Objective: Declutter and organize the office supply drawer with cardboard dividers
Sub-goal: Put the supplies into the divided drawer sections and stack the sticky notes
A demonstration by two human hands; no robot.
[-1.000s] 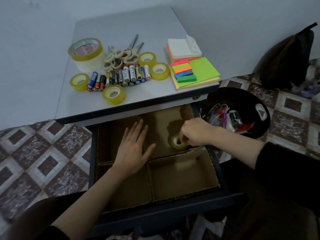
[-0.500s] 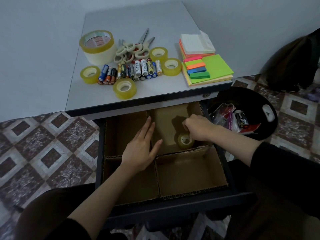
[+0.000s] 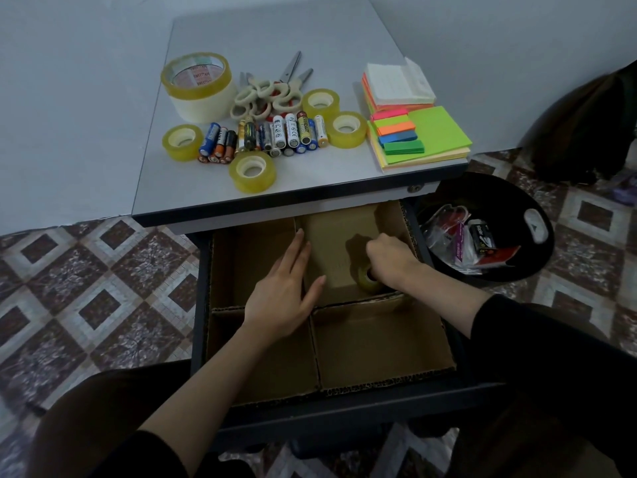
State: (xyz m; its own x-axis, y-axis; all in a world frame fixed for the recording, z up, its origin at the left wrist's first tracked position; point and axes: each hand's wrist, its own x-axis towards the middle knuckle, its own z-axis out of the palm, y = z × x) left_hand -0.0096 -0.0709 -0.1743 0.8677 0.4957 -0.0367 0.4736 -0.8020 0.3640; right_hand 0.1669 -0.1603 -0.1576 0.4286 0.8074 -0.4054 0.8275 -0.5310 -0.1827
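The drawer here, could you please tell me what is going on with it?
A person is filling the drawer, which is split by cardboard dividers. The right hand grips a small tape roll in the back right compartment, while the left hand rests flat where the dividers cross. Other rolls, batteries, scissors and sticky notes lie on the desk.
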